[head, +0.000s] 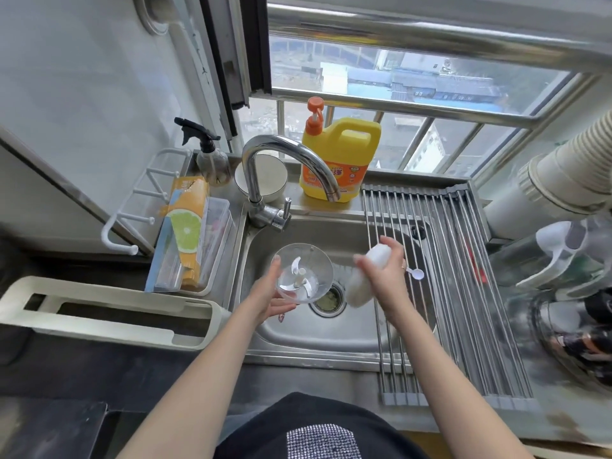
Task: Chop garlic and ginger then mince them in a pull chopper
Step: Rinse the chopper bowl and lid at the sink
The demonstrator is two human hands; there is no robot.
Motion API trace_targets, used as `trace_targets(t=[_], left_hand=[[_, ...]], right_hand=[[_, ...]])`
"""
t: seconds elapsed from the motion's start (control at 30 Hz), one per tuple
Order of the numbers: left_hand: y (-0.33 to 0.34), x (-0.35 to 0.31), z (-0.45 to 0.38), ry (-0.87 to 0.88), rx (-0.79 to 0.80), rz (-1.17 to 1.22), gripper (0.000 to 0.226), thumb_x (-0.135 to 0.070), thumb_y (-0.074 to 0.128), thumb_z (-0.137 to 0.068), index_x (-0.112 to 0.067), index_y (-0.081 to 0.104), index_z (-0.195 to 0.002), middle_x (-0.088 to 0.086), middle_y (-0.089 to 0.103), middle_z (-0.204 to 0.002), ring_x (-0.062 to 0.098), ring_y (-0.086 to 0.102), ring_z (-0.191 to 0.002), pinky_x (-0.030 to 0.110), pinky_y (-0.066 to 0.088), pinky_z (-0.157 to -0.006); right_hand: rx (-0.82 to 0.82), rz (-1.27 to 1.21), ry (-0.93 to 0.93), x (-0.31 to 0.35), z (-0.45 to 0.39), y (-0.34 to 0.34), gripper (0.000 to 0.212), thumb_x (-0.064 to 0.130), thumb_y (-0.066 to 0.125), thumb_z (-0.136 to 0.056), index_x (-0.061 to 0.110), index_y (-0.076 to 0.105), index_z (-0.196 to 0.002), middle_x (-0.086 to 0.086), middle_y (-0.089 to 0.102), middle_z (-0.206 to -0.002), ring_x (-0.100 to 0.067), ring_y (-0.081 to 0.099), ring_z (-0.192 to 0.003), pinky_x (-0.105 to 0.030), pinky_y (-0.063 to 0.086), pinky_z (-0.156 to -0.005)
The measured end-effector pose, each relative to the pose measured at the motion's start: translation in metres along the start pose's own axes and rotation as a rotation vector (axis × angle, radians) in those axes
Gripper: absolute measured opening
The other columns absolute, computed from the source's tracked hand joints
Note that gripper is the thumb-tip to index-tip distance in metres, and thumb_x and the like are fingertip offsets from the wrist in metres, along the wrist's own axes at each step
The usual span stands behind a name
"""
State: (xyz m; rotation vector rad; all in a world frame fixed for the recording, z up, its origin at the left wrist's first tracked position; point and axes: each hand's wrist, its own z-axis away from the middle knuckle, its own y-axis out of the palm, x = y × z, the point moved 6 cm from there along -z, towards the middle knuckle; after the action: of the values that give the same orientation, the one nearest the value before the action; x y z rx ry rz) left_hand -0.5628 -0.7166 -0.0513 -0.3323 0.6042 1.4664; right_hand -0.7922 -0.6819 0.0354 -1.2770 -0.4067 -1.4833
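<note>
Inside, the chopper bowl [303,274] holds its blade [298,276].

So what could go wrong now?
The bowl still has its blades inside, near the left hand, so fingers reaching in could get cut. It's tilted over the sink and might slip. The right hand holds a white object that could also drop.

- Faucet spout [291,160] arches just above and beyond the left hand's fingers [275,264].
- Roll-up drying rack [463,293] covers the sink [331,339] beneath the right hand [381,276].
- Open basin lies below both hands.
</note>
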Motion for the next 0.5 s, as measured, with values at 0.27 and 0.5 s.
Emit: trace_targets(t=[0.27, 0.5], left_hand=[[-0.008, -0.018, 0.001, 0.113, -0.104, -0.029, 0.054, -0.067, 0.048, -0.086, -0.027, 0.053, -0.121, 0.0, 0.064, -0.093, 0.027, 0.071, -0.081, 0.033, 0.06, -0.064], [-0.009, -0.019, 0.0, 0.09, -0.11, -0.025, 0.054, -0.066, 0.047, -0.087, -0.025, 0.052, -0.121, 0.011, 0.065, -0.109, 0.03, 0.07, -0.086, 0.036, 0.06, -0.071]], right_hand=[[-0.018, 0.509, -0.419, 0.022, 0.009, 0.034, 0.078, 0.044, 0.075, -0.059, 0.033, 0.036, -0.125, -0.004, 0.024, -0.135, -0.027, 0.023, -0.121, -0.042, 0.032, -0.099], [-0.002, 0.621, -0.392, 0.022, 0.006, 0.049, 0.079, 0.055, 0.065, -0.055, 0.031, 0.038, -0.124, -0.008, 0.027, -0.135, -0.033, 0.027, -0.121, -0.046, 0.033, -0.1]])
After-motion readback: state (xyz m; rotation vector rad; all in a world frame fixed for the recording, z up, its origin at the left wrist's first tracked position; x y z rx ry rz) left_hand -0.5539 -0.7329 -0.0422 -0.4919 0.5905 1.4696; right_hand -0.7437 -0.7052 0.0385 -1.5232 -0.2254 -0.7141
